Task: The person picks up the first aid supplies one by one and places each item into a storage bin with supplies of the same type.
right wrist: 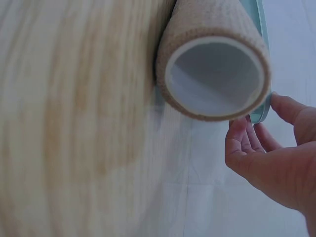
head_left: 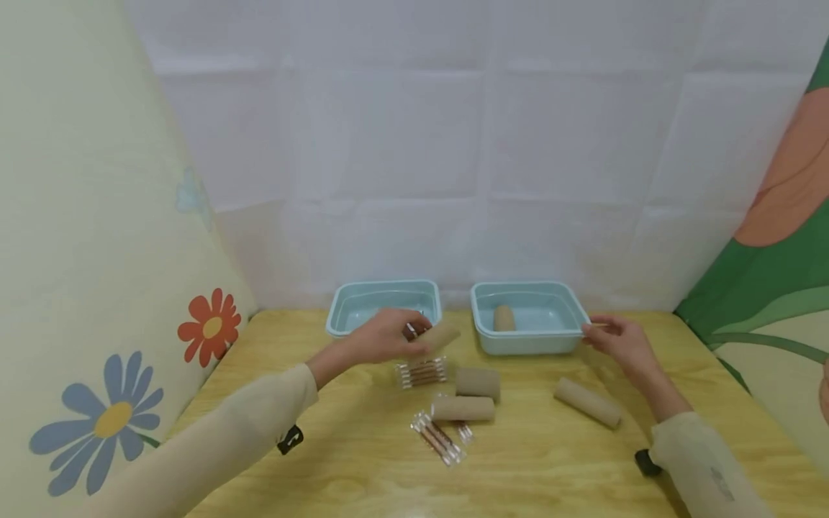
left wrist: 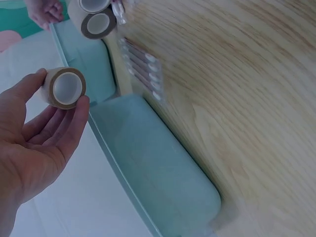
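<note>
My left hand (head_left: 388, 335) pinches a tan bandage roll (head_left: 443, 338) between thumb and fingertips, above the table near the left blue tub (head_left: 383, 285). In the left wrist view the roll (left wrist: 67, 89) shows its white hollow core. My right hand (head_left: 623, 350) grips the right end of another blue tub (head_left: 531, 344) by its rim, thumb on one side and fingers on the other. Inside that tub lies one tan roll (head_left: 504, 319). Close to the right hand, a longer tan roll (head_left: 587, 403) lies on the table; its textured wrap (right wrist: 217, 22) fills the right wrist view.
Between the arms lie two more tan rolls, a thick one (head_left: 478, 383) and a slimmer one (head_left: 463, 409). Clear packs of brown-stemmed cotton swabs (head_left: 422, 372) lie around them, one pack (head_left: 437, 437) nearer the front. A white sheet (head_left: 414, 144) hangs behind the tubs.
</note>
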The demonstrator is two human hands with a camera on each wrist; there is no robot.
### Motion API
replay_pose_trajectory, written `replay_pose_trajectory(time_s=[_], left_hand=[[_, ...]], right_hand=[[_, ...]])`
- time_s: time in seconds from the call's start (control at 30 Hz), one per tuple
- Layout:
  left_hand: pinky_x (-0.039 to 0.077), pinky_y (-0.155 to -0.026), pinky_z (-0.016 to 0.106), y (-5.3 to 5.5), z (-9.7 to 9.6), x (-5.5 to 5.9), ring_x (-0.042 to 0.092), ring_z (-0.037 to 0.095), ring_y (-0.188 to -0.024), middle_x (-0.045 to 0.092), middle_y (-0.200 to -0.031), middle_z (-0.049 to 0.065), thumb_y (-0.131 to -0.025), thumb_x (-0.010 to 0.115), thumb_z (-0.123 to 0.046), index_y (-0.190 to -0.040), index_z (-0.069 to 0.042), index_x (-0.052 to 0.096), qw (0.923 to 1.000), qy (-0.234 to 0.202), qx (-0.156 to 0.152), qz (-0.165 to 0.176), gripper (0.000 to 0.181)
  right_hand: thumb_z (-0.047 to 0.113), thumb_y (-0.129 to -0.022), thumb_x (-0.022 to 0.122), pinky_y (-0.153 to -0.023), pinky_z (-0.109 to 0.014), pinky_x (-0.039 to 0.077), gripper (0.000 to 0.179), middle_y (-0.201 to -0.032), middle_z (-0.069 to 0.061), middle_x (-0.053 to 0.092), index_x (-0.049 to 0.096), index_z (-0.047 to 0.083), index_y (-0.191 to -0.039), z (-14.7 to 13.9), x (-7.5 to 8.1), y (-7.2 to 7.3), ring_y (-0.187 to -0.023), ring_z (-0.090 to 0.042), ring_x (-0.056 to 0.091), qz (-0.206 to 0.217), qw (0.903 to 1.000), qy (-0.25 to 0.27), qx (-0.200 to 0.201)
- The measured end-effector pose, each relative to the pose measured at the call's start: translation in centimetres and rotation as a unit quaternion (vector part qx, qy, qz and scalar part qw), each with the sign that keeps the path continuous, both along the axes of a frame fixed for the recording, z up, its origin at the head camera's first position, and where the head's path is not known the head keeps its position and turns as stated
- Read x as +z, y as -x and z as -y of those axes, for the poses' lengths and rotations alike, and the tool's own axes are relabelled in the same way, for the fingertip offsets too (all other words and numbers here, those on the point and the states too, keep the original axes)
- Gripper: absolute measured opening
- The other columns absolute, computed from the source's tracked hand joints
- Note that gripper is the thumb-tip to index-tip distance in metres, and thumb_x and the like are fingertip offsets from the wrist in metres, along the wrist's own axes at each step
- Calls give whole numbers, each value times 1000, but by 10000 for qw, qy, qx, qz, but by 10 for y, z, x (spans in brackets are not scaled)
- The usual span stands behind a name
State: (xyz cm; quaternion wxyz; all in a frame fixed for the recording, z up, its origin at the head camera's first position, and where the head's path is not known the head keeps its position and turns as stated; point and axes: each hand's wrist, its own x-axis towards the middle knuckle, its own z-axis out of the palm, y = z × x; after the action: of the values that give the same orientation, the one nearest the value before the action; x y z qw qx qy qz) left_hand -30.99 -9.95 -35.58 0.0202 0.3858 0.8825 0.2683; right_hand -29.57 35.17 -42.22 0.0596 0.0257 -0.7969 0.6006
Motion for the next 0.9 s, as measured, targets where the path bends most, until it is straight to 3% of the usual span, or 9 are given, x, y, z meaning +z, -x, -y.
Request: replay_pose_trajectory(time_s=[0.23, 0.4, 0.53, 0.63, 0.77, 0.9], left_hand=[[56, -82, 31, 10, -25, -5, 69, 15, -94, 71, -109, 4, -93, 75, -30, -127, -5, 68, 9997, -142, 37, 184, 43], [58, -74, 31, 15, -40, -7, 69, 16, -94, 71, -108, 6, -94, 75, -27, -128, -3, 66, 9960, -495, 87, 733, 42], [61, -68, 43, 21, -51, -6, 69, 19, -89, 69, -106, 10, -93, 76, -21, -127, 3, 64, 9859, -981, 89, 1351, 43], [60, -69, 49, 26, -57, -6, 69, 20, -86, 69, -106, 11, -93, 75, -20, -126, 4, 63, 9806, -1165, 84, 1576, 42], [61, -71, 46, 32, -64, -5, 69, 22, -88, 67, -108, 11, -94, 74, -19, -127, 2, 62, 9743, -1311, 146, 1824, 41], [61, -74, 42, 40, -75, -5, 67, 25, -94, 64, -113, 14, -95, 74, -19, -129, 4, 60, 9572, -1672, 304, 2342, 43]], right_hand=[[20, -102, 66, -87, -31, 56, 58, -115, -24, 68, 45, -18, -140, 0, 0, 0, -88, -9, 69, 1, 10000, 6, -12], [19, -102, 66, -86, -31, 56, 55, -112, -24, 69, 47, -18, -138, 1, -1, -2, -88, -10, 70, -15, 10000, -25, -32], [19, -102, 66, -87, -31, 56, 55, -115, -27, 68, 47, -18, -138, 0, -1, -1, -88, -10, 70, -53, 10000, -33, -46], [21, -101, 66, -86, -29, 56, 56, -115, -26, 68, 48, -17, -138, 0, -3, 0, -89, -12, 70, -26, 9999, -60, -77], [22, -101, 67, -88, -32, 56, 56, -113, -22, 69, 49, -15, -139, 0, -5, 0, -93, -17, 71, 78, 9999, -100, -97], [23, -102, 66, -90, -36, 55, 56, -114, -23, 69, 48, -15, -140, -1, -4, 0, -94, -19, 71, 76, 9998, -115, -110]])
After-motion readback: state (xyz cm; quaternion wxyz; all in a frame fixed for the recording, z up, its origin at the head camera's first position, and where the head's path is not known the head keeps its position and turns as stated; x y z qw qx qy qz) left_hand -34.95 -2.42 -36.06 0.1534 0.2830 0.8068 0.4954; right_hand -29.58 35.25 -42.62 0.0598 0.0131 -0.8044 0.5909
